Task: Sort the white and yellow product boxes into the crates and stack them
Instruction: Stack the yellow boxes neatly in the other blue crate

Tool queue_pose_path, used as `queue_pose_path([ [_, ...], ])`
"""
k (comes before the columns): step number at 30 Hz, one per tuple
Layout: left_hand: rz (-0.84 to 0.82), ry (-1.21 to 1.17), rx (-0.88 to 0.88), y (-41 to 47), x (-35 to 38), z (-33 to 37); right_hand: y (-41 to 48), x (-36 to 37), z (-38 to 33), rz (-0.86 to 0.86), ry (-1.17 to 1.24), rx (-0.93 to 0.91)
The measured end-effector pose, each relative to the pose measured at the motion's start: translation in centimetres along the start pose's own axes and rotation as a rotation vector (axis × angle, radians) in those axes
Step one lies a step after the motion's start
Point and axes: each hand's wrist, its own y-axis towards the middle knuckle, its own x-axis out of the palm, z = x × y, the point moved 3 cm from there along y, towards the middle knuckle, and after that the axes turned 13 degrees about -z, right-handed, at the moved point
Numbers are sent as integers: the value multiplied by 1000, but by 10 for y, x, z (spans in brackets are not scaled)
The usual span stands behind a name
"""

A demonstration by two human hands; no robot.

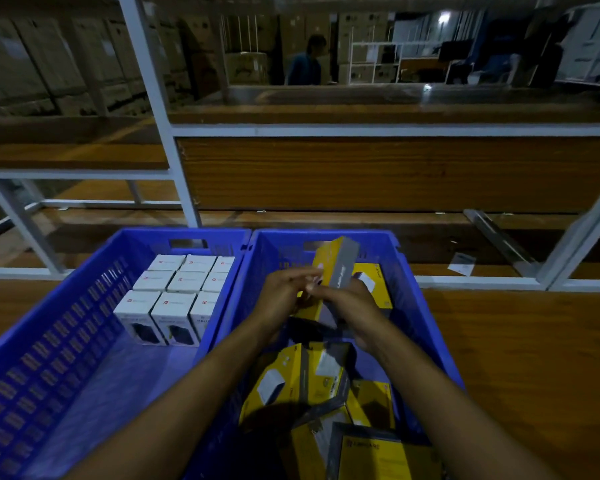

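Note:
Two blue crates stand side by side on a wooden table. The left crate holds several white boxes upright in neat rows at its far end. The right crate holds several yellow boxes lying loosely. Over the right crate, my left hand and my right hand both grip one yellow box with a grey side, tilted upward. Another yellow box lies behind it at the crate's far end.
A white metal rack frame with wooden shelves rises right behind the crates. A small paper slip lies on the shelf at the right. Bare wooden tabletop extends to the right. A person stands far back among cardboard cartons.

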Motion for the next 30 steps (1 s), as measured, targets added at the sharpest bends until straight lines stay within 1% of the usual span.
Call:
queue_pose_path([
  [1,-12,36,18,1,1,-2,0,-3,2,59,24,6],
  [3,46,65,63,5,-2,-5,2,-10,5,125,86,38],
  [5,160,68,76,5,-9,-6,3,-17,3,148,208,69],
  [7,210,32,33,3,-15,-7,2,-20,1,138,366,104],
  [8,198,-15,-5,4,-17,-9,2,-20,0,132,413,118],
  [10,116,-130,-58,5,-16,-8,2,-20,-2,129,433,111],
  [13,30,-178,-36,5,-13,-5,1,-20,-3,124,419,99],
  [16,29,-206,-3,4,-15,-4,1,-19,-6,127,382,96],
  [18,42,-233,2,4,-16,-3,2,-20,-8,114,317,105],
  [20,41,-276,15,5,-17,-2,2,-22,-10,50,204,122],
  [22,48,-330,6,6,-19,0,-4,-25,-16,-48,108,170],
  [24,63,-391,-34,6,-23,1,-8,-33,-17,-148,94,246],
  [26,19,-406,-90,7,-23,1,-10,-43,-19,-172,83,273],
  [28,-16,-392,-125,8,-24,0,-11,-51,-23,-98,53,255],
  [30,-7,-399,-142,10,-25,-1,-8,-63,-23,47,120,219],
])
